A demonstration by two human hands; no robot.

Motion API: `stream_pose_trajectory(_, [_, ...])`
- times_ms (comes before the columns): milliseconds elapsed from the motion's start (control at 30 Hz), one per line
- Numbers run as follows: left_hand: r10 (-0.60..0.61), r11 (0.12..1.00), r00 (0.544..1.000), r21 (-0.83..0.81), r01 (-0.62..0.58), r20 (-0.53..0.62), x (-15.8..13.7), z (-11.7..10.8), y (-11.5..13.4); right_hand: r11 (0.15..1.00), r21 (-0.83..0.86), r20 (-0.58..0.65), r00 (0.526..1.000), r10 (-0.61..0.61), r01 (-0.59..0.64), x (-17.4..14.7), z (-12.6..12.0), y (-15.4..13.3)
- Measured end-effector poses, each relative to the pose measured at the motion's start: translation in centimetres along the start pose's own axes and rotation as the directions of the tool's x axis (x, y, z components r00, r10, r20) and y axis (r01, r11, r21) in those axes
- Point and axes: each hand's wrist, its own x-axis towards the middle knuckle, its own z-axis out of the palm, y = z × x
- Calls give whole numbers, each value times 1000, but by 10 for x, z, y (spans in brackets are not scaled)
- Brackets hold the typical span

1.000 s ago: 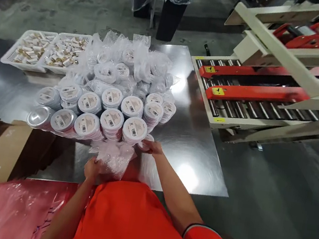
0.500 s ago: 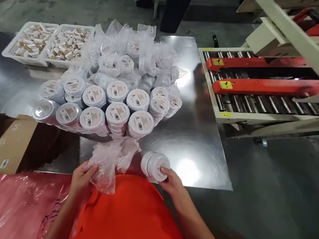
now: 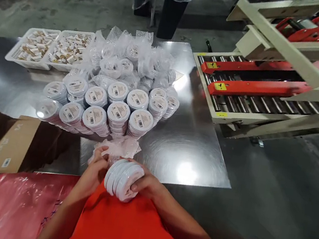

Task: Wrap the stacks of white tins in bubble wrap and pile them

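My right hand (image 3: 147, 184) is wrapped round a short stack of round white lidded tins (image 3: 121, 179), tilted on its side in front of my body. The outer face of the stack has a printed label, partly under my thumb. Close by on the left, my left hand (image 3: 98, 166) pinches a clear bubble wrap bag (image 3: 123, 148) at the table's near edge; the stack hides part of the bag. Just beyond stand several stacks of the same round tins (image 3: 118, 113) with barcode labels on top. Behind them lies a heap of bubble-wrapped tins (image 3: 129, 58).
Two white baskets (image 3: 12, 56) of small white-and-gold pieces stand at the back left of the metal table (image 3: 185, 148). A roller conveyor (image 3: 219, 115) is beyond its right edge. An open carton (image 3: 11, 144) and a pink plastic bag (image 3: 15, 205) sit at the near left.
My right hand has brought the stack of tins left, close to my left hand. The bubble wrap bag has shifted up and lies flatter at the table edge.
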Motion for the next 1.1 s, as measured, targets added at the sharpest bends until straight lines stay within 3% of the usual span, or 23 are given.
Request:
stream_pose_trajectory(67, [50, 999, 999, 19, -50, -5, -2, 0, -4, 993, 113, -5, 1000, -11, 11, 0, -4, 9])
stream_pose_trajectory(200, [201, 968, 970, 182, -176, -135, 3, 1, -16, 975, 218, 18, 999, -37, 32, 0, -8, 15])
stream_pose_trajectory(267, [194, 971, 961, 179, -159, -195, 6, -1, -22, 971, 240, 23, 999, -23, 17, 2, -8, 15])
stream_pose_trajectory(433, [75, 994, 966, -57, -92, -249, 10, -16, -33, 944, 328, -63, 998, -30, 49, 6, -12, 14])
stream_pose_trajectory(533, [68, 996, 964, -46, -83, -257, 10, -20, -36, 926, 374, -113, 994, -1, 44, 2, -10, 14])
stream_pose_trajectory(600, [82, 996, 970, 0, -84, -229, 8, -17, -36, 931, 365, -73, 997, 31, -2, -2, -3, 13])
stream_pose_trajectory(700, [170, 983, 971, 98, -156, -167, 5, -7, -36, 964, 263, -19, 998, 53, -46, -3, 14, 9])
stream_pose_trajectory(767, [234, 964, 964, 156, -214, -129, 4, -2, -36, 984, 175, -56, 997, 58, -47, -2, 22, 3])
stream_pose_trajectory(900, [291, 941, 950, 211, -263, -113, 2, -5, -33, 998, 57, -258, 966, -11, 27, -2, 21, -11])
stream_pose_trajectory(967, [325, 929, 935, 233, -287, -141, -1, -8, -31, 992, -74, -402, 907, -124, 102, -4, 15, -16])
stream_pose_trajectory(1033, [376, 907, 912, 264, -327, -162, -4, -8, -30, 940, -320, -475, 839, -267, 118, -8, 12, -17])
stream_pose_trajectory(1100, [421, 885, 893, 290, -365, -160, -5, -4, -30, 783, -618, -417, 813, -407, 75, -11, 14, -13])
